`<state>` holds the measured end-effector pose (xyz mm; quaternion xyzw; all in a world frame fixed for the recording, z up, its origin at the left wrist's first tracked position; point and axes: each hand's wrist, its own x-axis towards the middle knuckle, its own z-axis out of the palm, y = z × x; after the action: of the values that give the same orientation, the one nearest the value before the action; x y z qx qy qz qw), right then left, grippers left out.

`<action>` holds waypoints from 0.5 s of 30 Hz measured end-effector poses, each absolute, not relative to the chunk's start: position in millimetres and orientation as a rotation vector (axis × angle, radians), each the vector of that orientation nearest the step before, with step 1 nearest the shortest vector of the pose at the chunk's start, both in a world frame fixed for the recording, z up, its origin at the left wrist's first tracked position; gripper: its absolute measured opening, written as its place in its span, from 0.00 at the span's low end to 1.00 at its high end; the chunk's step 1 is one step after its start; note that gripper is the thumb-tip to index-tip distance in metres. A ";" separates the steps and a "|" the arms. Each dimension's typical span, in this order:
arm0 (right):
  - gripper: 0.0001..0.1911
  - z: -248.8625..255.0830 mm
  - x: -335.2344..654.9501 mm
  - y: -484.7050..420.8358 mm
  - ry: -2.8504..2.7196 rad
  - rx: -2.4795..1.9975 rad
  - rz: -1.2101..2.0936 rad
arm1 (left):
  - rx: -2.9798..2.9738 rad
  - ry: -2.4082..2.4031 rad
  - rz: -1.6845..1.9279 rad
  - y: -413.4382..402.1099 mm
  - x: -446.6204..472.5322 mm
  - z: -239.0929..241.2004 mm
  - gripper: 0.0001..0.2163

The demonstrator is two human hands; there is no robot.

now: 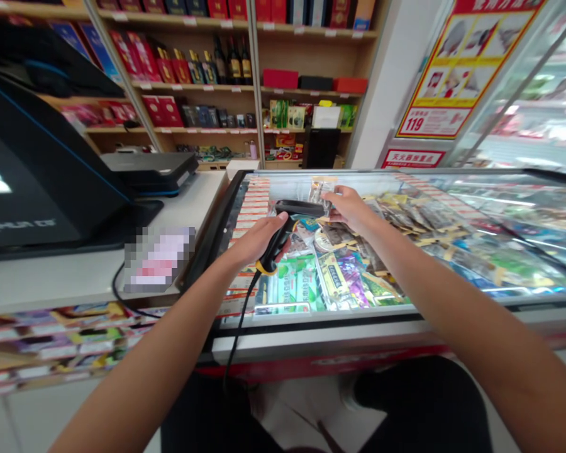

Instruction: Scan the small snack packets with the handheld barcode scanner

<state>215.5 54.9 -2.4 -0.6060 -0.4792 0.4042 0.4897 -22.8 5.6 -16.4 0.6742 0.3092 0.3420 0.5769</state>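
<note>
My left hand [263, 238] is wrapped round the handle of a black barcode scanner [277, 242] with a yellow-orange base. The scanner's head points right, towards my right hand [349, 206]. Between the fingers of that hand is a small clear packet [321, 190], held up just beyond the scanner's tip; what is inside is too small to make out. From the scanner a black cable [240, 327] hangs down in front of the freezer. Both hands are above the glass top of a chest freezer [330, 327], through which packaged ice creams [306, 277] show.
At the left a black checkout terminal [42, 170] stands on a white counter [80, 270], beside a dark flat device [146, 167]. Shelves [193, 85] of bottles and boxes line the back. A poster [466, 69] hangs on the right, near a glass-fronted cabinet [538, 107].
</note>
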 end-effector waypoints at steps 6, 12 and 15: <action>0.05 -4.2 216.7 46.1 -1.168 -1.441 0.996 | 1.574 0.676 0.774 4.7 -20.3 -20.0 0.29; 0.07 0.4 213.9 44.9 -1.214 -1.509 0.895 | 1.564 0.654 0.771 5.6 -21.6 -20.7 0.28; 0.09 -2.2 215.7 46.8 -1.245 -1.519 0.837 | 1.567 0.659 0.764 5.3 -21.1 -19.0 0.28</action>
<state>215.7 46.8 -2.2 -0.6231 -0.5109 0.3436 0.4824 -21.1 5.3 -19.0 0.6750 0.2838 0.3290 0.5963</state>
